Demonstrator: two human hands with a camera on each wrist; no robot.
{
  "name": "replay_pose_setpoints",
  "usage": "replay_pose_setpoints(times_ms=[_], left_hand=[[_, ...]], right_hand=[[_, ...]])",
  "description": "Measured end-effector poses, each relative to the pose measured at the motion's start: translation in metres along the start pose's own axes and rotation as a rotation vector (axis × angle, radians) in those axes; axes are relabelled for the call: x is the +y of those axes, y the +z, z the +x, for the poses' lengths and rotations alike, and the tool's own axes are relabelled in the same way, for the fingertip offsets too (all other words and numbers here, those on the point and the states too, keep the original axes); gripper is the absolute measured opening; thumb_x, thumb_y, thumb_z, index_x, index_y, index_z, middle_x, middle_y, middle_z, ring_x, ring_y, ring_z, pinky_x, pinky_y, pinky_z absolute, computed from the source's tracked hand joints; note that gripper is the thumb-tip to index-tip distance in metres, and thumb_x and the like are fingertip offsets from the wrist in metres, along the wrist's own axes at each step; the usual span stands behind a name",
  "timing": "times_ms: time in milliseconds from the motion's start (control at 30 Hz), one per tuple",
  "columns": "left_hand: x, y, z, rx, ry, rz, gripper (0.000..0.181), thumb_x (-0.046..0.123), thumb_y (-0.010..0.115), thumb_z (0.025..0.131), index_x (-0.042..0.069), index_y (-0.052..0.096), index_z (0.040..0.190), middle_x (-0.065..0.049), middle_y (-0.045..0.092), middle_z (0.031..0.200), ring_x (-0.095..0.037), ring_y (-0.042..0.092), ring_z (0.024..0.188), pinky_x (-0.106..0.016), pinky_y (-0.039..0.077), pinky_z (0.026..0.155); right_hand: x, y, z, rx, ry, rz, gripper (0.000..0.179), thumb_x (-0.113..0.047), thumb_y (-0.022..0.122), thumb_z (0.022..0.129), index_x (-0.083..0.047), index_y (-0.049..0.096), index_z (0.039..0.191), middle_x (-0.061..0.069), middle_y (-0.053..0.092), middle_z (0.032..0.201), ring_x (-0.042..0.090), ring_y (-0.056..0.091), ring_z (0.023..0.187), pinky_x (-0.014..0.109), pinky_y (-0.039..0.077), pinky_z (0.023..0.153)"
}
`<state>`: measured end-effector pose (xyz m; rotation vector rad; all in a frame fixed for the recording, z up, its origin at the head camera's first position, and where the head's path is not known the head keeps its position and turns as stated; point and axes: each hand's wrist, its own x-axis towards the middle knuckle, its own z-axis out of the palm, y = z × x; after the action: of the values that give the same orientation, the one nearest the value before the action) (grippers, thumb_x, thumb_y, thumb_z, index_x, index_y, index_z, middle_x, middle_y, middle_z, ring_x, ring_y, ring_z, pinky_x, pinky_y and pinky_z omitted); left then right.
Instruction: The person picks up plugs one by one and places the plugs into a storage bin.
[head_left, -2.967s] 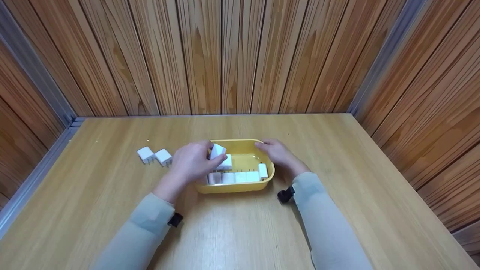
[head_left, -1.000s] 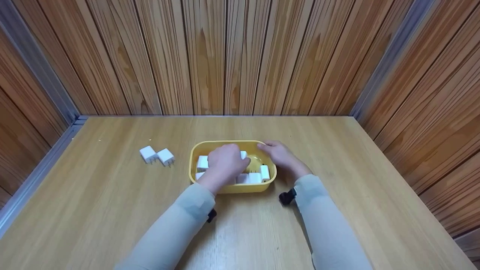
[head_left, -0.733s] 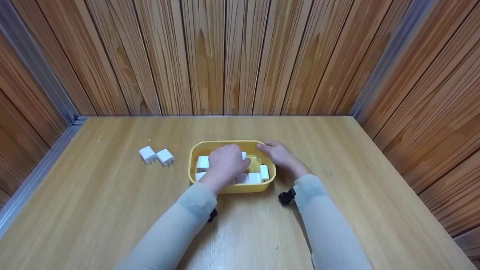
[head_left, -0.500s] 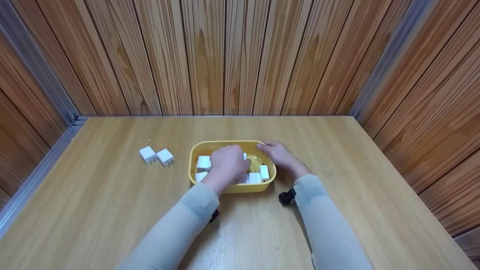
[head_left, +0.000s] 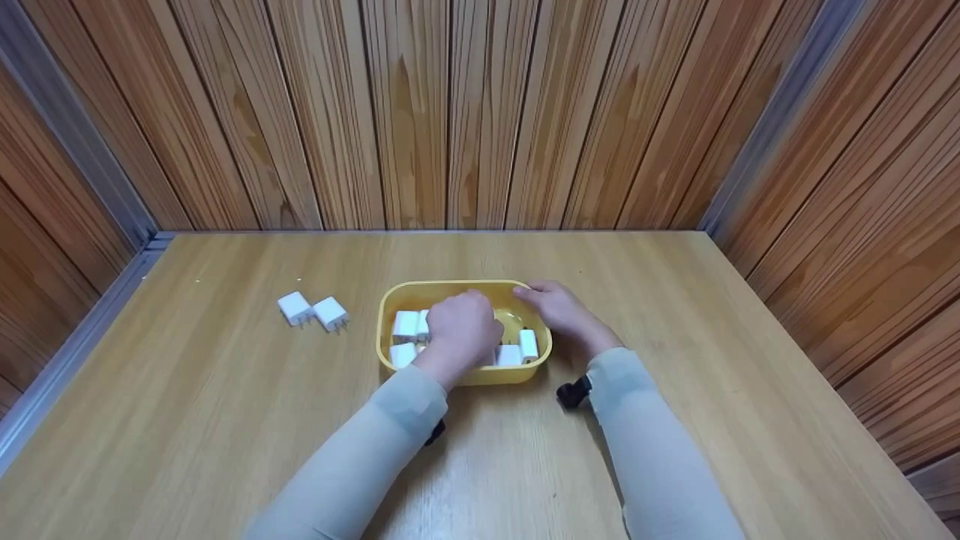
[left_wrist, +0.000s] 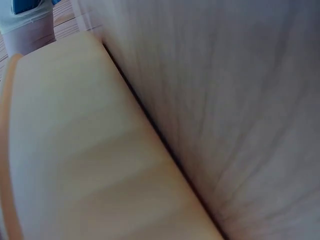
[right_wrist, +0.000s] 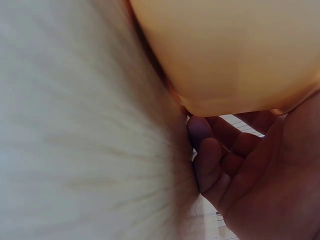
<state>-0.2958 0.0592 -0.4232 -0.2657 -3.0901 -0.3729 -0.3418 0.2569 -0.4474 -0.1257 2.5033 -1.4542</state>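
A yellow plastic tub [head_left: 480,375] sits on the table, holding several white wall chargers [head_left: 406,325] with thin metal pins. In the head view my left hand [head_left: 463,326] is down inside the tub, knuckles up and fingers bent. Its fingertips are hidden, so whatever lies under them does not show. One small charger [head_left: 528,345] stands at the tub's right end. My right hand [head_left: 561,311] grips the right end wall, thumb over the rim. The right wrist view shows bent fingers [right_wrist: 207,155] under the tub's outer side. The tub's outer wall [left_wrist: 90,140] fills much of the left wrist view.
Two more white chargers [head_left: 295,308] lie on the table left of the tub, pins toward me. A wood-panelled wall [head_left: 420,120] closes the back, with another panel wall [head_left: 885,225] on the right. Black wrist cameras [head_left: 574,393] hang below the sleeves.
Three seconds ago my left hand held a white charger over the tub's left side. It has since lowered into the tub and shifted slightly right. The right hand stays on the tub.
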Motion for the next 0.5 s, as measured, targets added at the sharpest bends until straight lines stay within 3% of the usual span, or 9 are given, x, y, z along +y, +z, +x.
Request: replay_pose_setpoints(times_ms=[233, 400, 500], left_hand=[[-0.0004, 0.0025, 0.0005, -0.003, -0.011, 0.007, 0.029, 0.037, 0.070, 0.105, 0.008, 0.067, 0.100, -0.003, 0.064, 0.075, -0.021, 0.062, 0.064, -0.038, 0.054, 0.055], [-0.0013, 0.0026, 0.0006, -0.023, -0.002, 0.042, 0.048, 0.040, 0.068, 0.106, -0.001, 0.069, 0.132, -0.006, 0.065, 0.080, -0.022, 0.063, 0.067, -0.038, 0.056, 0.058], [-0.0029, 0.0032, 0.0013, -0.037, 0.002, 0.041, 0.045, 0.040, 0.068, 0.106, 0.001, 0.070, 0.128, -0.006, 0.064, 0.082, -0.023, 0.063, 0.069, -0.038, 0.055, 0.059]], right_hand=[[-0.0031, 0.0004, -0.0014, -0.005, 0.067, 0.030, 0.052, -0.043, 0.055, 0.117, -0.006, 0.064, 0.151, 0.012, 0.069, 0.141, 0.030, 0.063, 0.135, 0.052, 0.042, 0.123], [-0.0029, 0.0006, -0.0016, -0.007, 0.050, 0.028, 0.052, -0.043, 0.055, 0.117, -0.005, 0.065, 0.150, 0.014, 0.070, 0.140, 0.030, 0.064, 0.133, 0.051, 0.044, 0.122], [-0.0021, 0.0006, -0.0016, -0.006, 0.049, 0.032, 0.053, -0.043, 0.055, 0.116, -0.005, 0.064, 0.152, 0.013, 0.070, 0.139, 0.029, 0.065, 0.131, 0.050, 0.045, 0.120]])
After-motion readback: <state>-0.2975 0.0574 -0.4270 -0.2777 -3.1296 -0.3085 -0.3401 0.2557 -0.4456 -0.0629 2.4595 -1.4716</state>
